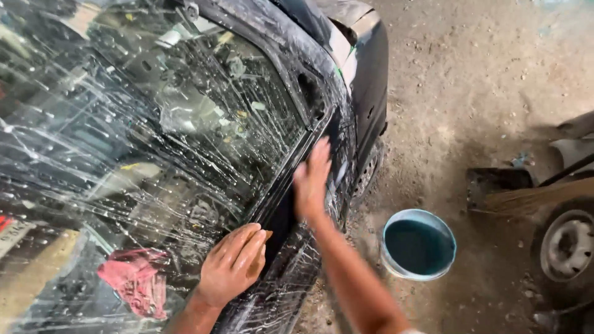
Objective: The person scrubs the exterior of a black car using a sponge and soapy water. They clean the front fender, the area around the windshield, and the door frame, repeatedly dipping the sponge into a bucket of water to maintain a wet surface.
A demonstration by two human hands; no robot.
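Observation:
A dark car [365,68] fills the left of the view, its windshield [154,124] streaked with wet white smears. My left hand [234,265] lies flat on the lower edge of the glass near the pillar, fingers together. My right hand [311,180] is pressed flat, fingers spread, against the black pillar by the car's side; it is blurred and whether it holds anything under the palm I cannot tell. A crumpled red cloth [136,281] lies behind the glass at lower left.
A blue bucket [391,263] holding dark water stands on the dirt floor right of the car. Farther right are a broom [532,196], a dark dustpan [495,182] and a wheel [566,247] of another vehicle.

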